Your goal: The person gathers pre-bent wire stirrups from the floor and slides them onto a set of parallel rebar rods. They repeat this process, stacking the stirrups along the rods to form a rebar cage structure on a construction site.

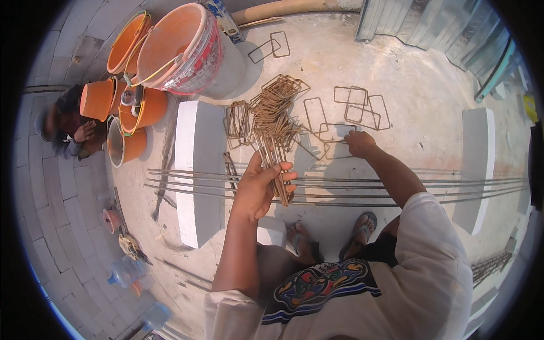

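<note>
My left hand (258, 190) is closed around a bundle of rectangular steel stirrups (281, 190), rusty brown, above the long rebar rods. Beyond it, more stirrups (276, 105) lie heaped on the concrete floor, partly overlapping the bundle from this angle. Reaching forward on the right, my right hand (361, 144) has its fingers bent down and closed at the edge of a single stirrup (338, 125). Several loose stirrups (362, 107) lie flat just past that hand. A smaller stack (237, 122) leans beside the heap on its left.
Several long rebar rods (340, 186) span two white blocks (198, 170) (477, 164) in front of my feet. Orange buckets (152, 107) and a large pail (181, 51) stand at far left. Another person (73, 124) is by the block wall. Corrugated metal sheets (442, 28) stand at far right.
</note>
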### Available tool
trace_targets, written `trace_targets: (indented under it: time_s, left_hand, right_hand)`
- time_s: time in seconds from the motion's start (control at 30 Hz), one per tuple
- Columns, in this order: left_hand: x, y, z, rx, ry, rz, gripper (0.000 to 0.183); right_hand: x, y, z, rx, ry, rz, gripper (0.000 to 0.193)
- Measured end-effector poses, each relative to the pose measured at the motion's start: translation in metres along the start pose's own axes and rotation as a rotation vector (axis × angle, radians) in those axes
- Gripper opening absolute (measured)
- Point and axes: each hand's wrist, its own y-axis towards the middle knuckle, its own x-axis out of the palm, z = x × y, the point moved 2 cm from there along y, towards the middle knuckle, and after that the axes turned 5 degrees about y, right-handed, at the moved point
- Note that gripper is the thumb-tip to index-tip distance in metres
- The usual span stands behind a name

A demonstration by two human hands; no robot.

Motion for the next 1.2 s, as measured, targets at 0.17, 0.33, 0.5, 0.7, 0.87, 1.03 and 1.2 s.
trace_targets:
  time_s: [0.17, 0.33, 0.5, 0.7, 0.87, 1.03, 1.2]
  left_hand:
    - [0.005, 0.009, 0.008, 0.039, 0.021, -0.009, 0.04]
    - [-0.003, 0.03, 0.0, 0.019, -0.021, -0.017, 0.029]
    - [0.006, 0.033, -0.001, 0.012, -0.018, -0.038, 0.022]
    - [0.001, 0.035, -0.002, 0.017, -0.09, -0.083, 0.023]
    - [0.008, 0.019, 0.004, -0.052, -0.083, -0.139, 0.027]
    - [0.009, 0.017, 0.001, -0.048, 0.067, -0.229, 0.028]
    - [0.006, 0.02, -0.009, 0.052, 0.067, -0.115, 0.025]
  right_hand:
    - [-0.115, -0.033, -0.003, 0.005, 0.115, 0.158, 0.018]
    - [-0.222, -0.079, -0.033, 0.097, 0.729, 0.301, 0.022]
    - [-0.237, -0.11, -0.067, 0.128, 1.622, 0.251, 0.022]
    - [-0.227, -0.108, -0.072, -0.061, 1.68, 0.136, 0.022]
    - [-0.251, -0.131, -0.092, -0.444, 1.332, 0.02, 0.013]
    - [-0.26, -0.129, -0.104, -0.612, 0.953, 0.116, 0.011]
    - [-0.216, -0.084, -0.072, -0.215, 0.831, 0.5, 0.015]
